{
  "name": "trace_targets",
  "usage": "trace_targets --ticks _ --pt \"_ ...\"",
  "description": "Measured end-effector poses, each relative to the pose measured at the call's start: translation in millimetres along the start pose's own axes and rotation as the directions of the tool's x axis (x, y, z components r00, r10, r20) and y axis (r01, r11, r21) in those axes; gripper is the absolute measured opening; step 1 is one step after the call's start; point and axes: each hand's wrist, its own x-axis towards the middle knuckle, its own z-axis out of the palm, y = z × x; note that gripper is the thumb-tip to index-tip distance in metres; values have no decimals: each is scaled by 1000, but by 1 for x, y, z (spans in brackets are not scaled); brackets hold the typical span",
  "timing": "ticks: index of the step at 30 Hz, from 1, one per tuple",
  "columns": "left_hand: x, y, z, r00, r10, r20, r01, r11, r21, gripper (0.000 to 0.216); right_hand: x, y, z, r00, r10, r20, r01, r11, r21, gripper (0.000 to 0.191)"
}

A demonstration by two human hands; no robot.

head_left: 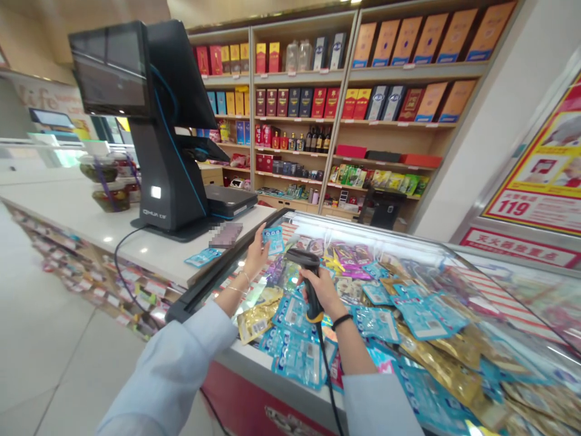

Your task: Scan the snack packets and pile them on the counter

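Note:
A small blue snack packet (273, 240) is pinched in my left hand (256, 257), raised over the glass top of the display freezer. My right hand (325, 290) grips a black barcode scanner (311, 283) by its handle, its head turned toward the packet and a little apart from it. The scanner's cord (325, 369) runs down past the front edge. Below both hands lie many blue packets (297, 357), a gold packet (258, 318) near my left wrist and several gold bags (442, 369) to the right.
A black point-of-sale terminal (175, 175) stands on the white counter (82, 212) at left, with another blue packet (203, 257) lying near the counter's edge. Stacked food tubs (109, 184) stand behind it. Shelves of boxed goods (299, 103) line the back wall. A sign (540, 163) is at right.

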Motion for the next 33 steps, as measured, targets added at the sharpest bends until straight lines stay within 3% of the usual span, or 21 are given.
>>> trace_targets --ticks 9,15,22,30,33 --pt "7 7 7 986 -160 -53 144 962 -234 65 -10 -7 2 997 -55 49 61 989 -133 34" --pt "8 17 13 974 -224 29 217 891 -398 63 -19 -32 0 992 -128 -4 126 983 -132 36" --pt "2 32 23 972 -192 135 233 854 -465 56 -22 -116 -1 944 -298 -145 229 902 -366 30" --pt "1 32 17 982 -124 141 177 868 -465 56 3 -219 36 779 -586 -223 515 801 -305 33" --pt "1 27 12 981 -168 97 194 865 -463 58 2 -238 48 744 -616 -258 547 784 -294 36"
